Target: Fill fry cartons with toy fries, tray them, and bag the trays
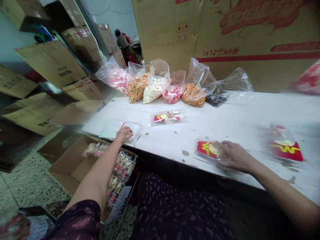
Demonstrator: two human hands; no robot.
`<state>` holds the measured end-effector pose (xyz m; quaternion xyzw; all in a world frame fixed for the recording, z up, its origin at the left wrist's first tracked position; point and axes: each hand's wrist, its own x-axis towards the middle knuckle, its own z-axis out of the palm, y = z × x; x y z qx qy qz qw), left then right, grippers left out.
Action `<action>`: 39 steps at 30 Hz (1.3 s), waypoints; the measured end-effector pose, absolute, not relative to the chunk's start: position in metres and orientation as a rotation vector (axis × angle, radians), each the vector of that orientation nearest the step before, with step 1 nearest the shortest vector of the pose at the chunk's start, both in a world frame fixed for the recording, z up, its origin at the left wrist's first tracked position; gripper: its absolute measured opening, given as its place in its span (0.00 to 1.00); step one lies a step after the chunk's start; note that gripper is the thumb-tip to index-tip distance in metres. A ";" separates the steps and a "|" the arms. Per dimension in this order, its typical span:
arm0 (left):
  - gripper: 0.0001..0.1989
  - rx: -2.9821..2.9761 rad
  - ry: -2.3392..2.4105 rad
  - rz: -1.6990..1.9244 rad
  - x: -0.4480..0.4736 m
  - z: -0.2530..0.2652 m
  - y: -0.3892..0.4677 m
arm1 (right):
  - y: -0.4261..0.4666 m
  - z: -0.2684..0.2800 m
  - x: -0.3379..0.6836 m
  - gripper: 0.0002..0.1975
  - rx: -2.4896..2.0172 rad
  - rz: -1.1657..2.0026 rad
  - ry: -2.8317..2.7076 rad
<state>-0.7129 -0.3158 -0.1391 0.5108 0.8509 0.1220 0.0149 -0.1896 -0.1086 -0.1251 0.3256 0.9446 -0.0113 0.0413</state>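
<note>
At the table's left edge, my left hand rests with curled fingers on a stack of clear plastic bags; its fingertips seem to pinch the top bag. A thin red strip shows beside that wrist. Toward the front right, my right hand grips the right end of a clear packet holding a red piece with a yellow zigzag mark, lying low over the table. A similar packet lies between the hands, farther back. Another red and yellow packet, blurred, is to the right of my right hand.
Along the back of the white table stand several bags of small coloured pieces. Behind them rises a large carton. Below my left arm, an open box holds rows of small packets. Cartons are piled at left; a person sits far back.
</note>
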 end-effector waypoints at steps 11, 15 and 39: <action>0.03 2.022 2.231 0.451 -0.558 -0.129 -0.263 | -0.127 -0.113 -0.185 0.40 1.147 0.116 2.896; 0.04 2.086 2.018 0.494 -0.479 -0.144 -0.236 | -0.135 -0.102 -0.179 0.41 1.188 0.134 2.881; 0.05 1.814 2.178 0.846 -0.452 -0.142 -0.242 | -0.135 -0.089 -0.194 0.42 1.336 0.074 2.886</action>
